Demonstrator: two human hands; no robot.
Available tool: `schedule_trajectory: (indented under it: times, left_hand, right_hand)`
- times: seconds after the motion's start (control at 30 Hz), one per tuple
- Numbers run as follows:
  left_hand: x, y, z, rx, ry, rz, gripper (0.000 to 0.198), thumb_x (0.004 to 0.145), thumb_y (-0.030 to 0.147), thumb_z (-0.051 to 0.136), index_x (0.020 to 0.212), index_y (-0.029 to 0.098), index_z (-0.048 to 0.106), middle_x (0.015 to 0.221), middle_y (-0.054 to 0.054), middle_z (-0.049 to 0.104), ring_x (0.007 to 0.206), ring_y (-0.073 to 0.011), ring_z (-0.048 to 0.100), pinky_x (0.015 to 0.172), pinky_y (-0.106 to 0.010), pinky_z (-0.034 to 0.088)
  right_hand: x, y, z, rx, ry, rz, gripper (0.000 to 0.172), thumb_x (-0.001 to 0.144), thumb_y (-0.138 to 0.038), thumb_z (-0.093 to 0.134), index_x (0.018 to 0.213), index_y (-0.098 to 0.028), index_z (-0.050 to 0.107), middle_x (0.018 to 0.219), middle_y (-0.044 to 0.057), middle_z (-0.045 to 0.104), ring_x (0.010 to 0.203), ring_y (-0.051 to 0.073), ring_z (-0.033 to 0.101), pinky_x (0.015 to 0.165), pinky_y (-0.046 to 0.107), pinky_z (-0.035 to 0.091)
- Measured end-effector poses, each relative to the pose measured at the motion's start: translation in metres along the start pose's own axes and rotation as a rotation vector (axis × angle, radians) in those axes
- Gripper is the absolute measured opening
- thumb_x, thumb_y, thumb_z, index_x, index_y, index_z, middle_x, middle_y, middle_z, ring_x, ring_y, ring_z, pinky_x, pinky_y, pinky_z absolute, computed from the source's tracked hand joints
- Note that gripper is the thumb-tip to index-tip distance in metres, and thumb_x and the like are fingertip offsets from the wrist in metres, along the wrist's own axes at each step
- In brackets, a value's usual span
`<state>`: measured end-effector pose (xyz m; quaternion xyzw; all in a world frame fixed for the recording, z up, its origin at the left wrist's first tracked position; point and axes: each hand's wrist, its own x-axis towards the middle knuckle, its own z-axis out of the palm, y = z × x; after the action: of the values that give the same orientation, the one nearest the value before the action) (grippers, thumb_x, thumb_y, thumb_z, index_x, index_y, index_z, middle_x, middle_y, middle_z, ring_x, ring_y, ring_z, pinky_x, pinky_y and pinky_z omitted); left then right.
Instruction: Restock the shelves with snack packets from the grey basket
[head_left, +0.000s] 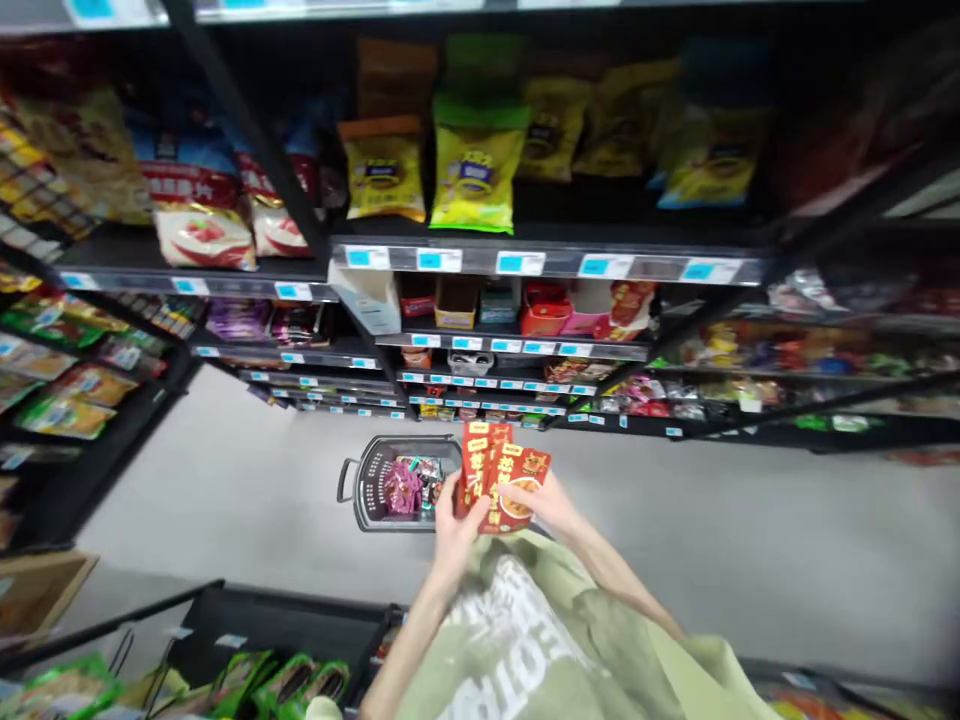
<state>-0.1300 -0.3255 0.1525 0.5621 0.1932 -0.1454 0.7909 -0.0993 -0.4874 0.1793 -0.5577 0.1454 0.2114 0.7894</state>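
My left hand (454,522) is closed on the edge of red food packets (477,460) that overlap like a fan. My right hand (551,502) grips another red packet (531,462), which has a picture of a bowl of food on its front, and overlaps the others. Both hands are close together in front of my chest, above the floor. Just left of them, a black shopping basket (367,520) with a handle stands on the floor. Purple packets (403,487) and other small packs lie inside it. My left hand and the packets hide part of the basket's right end.
Ahead stands a black shelf rack (547,255) with price labels. Yellow and green snack bags (480,165) sit on its upper shelf, small boxes (546,310) lower down. Another rack (142,440) lines the left. Behind me are low shelves (292,610) with green packs. Grey floor (720,510) runs between.
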Motion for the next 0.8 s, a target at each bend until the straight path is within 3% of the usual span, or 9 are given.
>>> schedule_trajectory:
  times: [0.07, 0.13, 0.23, 0.3, 0.4, 0.5, 0.57, 0.7, 0.8]
  left_hand:
    - [0.009, 0.011, 0.016, 0.008, -0.142, -0.011, 0.06, 0.071, 0.044, 0.082, 0.123, 0.023, 0.061, 0.13, -0.011, 0.066, 0.119, -0.029, 0.063, 0.101, -0.039, 0.052]
    - [0.016, 0.013, 0.037, 0.009, -0.251, -0.105, 0.059, 0.07, 0.044, 0.084, 0.12, 0.019, 0.063, 0.122, -0.013, 0.07, 0.112, -0.0306, 0.067, 0.097, -0.042, 0.054]
    - [0.02, 0.001, 0.073, -0.033, -0.226, -0.157, 0.058, 0.07, 0.044, 0.085, 0.117, 0.017, 0.064, 0.116, -0.014, 0.072, 0.104, -0.0309, 0.07, 0.093, -0.043, 0.056]
    - [0.019, -0.012, 0.095, -0.064, -0.168, -0.128, 0.056, 0.071, 0.044, 0.084, 0.116, 0.017, 0.065, 0.117, -0.014, 0.073, 0.103, -0.0303, 0.071, 0.093, -0.042, 0.056]
    - [0.015, -0.028, 0.119, -0.035, -0.104, -0.094, 0.055, 0.07, 0.043, 0.085, 0.114, 0.016, 0.066, 0.118, -0.015, 0.072, 0.104, -0.0296, 0.071, 0.092, -0.04, 0.056]
    - [0.01, -0.037, 0.134, 0.004, -0.018, -0.123, 0.059, 0.067, 0.044, 0.087, 0.113, 0.016, 0.065, 0.114, -0.014, 0.073, 0.1, -0.03, 0.072, 0.088, -0.041, 0.058]
    - [0.008, -0.042, 0.147, 0.029, 0.012, -0.168, 0.06, 0.065, 0.044, 0.088, 0.113, 0.017, 0.064, 0.111, -0.013, 0.074, 0.096, -0.0303, 0.073, 0.085, -0.042, 0.059]
    - [0.005, -0.054, 0.186, 0.086, 0.006, -0.118, 0.055, 0.068, 0.047, 0.085, 0.109, 0.015, 0.066, 0.111, -0.014, 0.074, 0.099, -0.0309, 0.072, 0.088, -0.041, 0.058]
    - [0.004, -0.066, 0.217, 0.151, 0.052, 0.003, 0.054, 0.071, 0.047, 0.082, 0.112, 0.016, 0.066, 0.117, -0.013, 0.072, 0.11, -0.0292, 0.068, 0.097, -0.04, 0.054]
  right_hand:
    - [-0.007, -0.026, -0.027, -0.067, -0.153, 0.055, 0.047, 0.063, -0.037, 0.089, 0.103, -0.02, 0.072, 0.099, 0.01, 0.077, 0.092, 0.031, 0.073, 0.09, 0.049, 0.057]
    - [-0.015, -0.038, -0.05, -0.073, -0.177, 0.065, 0.049, 0.06, -0.037, 0.091, 0.103, -0.02, 0.072, 0.099, 0.01, 0.077, 0.089, 0.031, 0.074, 0.086, 0.048, 0.058]
    - [-0.023, -0.034, -0.077, -0.016, 0.103, -0.039, 0.058, 0.051, -0.035, 0.095, 0.1, -0.021, 0.069, 0.099, 0.009, 0.077, 0.083, 0.029, 0.074, 0.078, 0.042, 0.061]
    - [-0.028, -0.024, -0.099, 0.011, 0.289, -0.084, 0.052, 0.051, -0.039, 0.094, 0.091, -0.021, 0.067, 0.092, 0.009, 0.077, 0.077, 0.027, 0.074, 0.072, 0.04, 0.06]
    - [-0.035, -0.018, -0.144, 0.043, 0.383, -0.092, 0.044, 0.056, -0.044, 0.092, 0.081, -0.021, 0.064, 0.083, 0.009, 0.077, 0.07, 0.026, 0.072, 0.068, 0.039, 0.06]
    - [-0.038, -0.02, -0.189, 0.099, 0.541, -0.162, 0.047, 0.059, -0.048, 0.089, 0.089, -0.024, 0.062, 0.088, 0.007, 0.077, 0.072, 0.025, 0.073, 0.069, 0.038, 0.059]
    - [-0.038, -0.02, -0.207, 0.067, 0.628, -0.185, 0.051, 0.058, -0.052, 0.088, 0.093, -0.024, 0.062, 0.087, 0.007, 0.077, 0.073, 0.026, 0.072, 0.068, 0.038, 0.059]
    - [-0.044, -0.012, -0.214, 0.018, 0.375, -0.017, 0.053, 0.064, -0.065, 0.079, 0.095, -0.023, 0.066, 0.09, 0.009, 0.077, 0.08, 0.031, 0.073, 0.072, 0.042, 0.059]
    - [-0.059, -0.007, -0.216, 0.057, 0.202, 0.098, 0.062, 0.079, -0.08, 0.052, 0.097, -0.024, 0.069, 0.095, 0.01, 0.077, 0.087, 0.033, 0.074, 0.075, 0.046, 0.059]
